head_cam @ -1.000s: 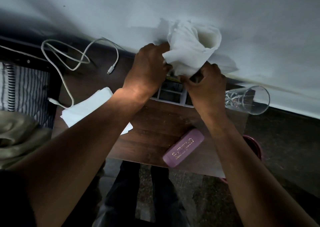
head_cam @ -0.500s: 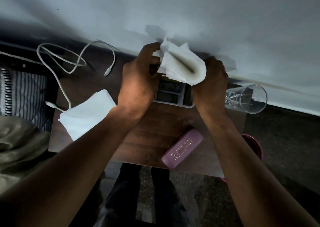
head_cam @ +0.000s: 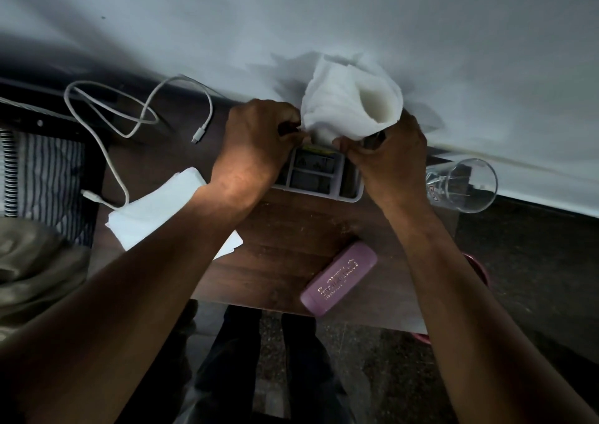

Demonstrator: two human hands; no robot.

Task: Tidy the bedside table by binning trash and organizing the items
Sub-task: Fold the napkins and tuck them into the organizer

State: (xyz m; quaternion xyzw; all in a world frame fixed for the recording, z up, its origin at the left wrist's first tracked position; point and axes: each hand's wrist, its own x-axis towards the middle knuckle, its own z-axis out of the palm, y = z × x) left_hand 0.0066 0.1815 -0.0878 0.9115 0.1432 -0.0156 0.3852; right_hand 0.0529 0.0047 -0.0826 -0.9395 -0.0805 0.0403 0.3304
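Observation:
A folded white tissue point(head_cam: 351, 99) stands up over the back of the brown bedside table point(head_cam: 291, 229), curled into a loose roll. My left hand point(head_cam: 256, 141) pinches its left lower edge, and my right hand point(head_cam: 385, 157) grips its right lower edge. Both hands hover over a white divided organizer tray point(head_cam: 319, 177), which they partly hide. A second white tissue point(head_cam: 162, 208) lies flat at the table's left, under my left forearm. A purple case point(head_cam: 338, 277) lies near the front edge. A clear glass point(head_cam: 462, 185) lies on its side at the right.
A white charging cable point(head_cam: 136, 122) loops across the back left of the table. A white wall point(head_cam: 324, 28) runs right behind it. A reddish bin point(head_cam: 479, 271) shows below the table's right edge. Striped cloth and a spiral notebook point(head_cam: 39, 170) sit to the left.
The tissue has gone from a flatter fold to a rolled shape opening upward. Both hands have dropped slightly and closed in on its lower edges.

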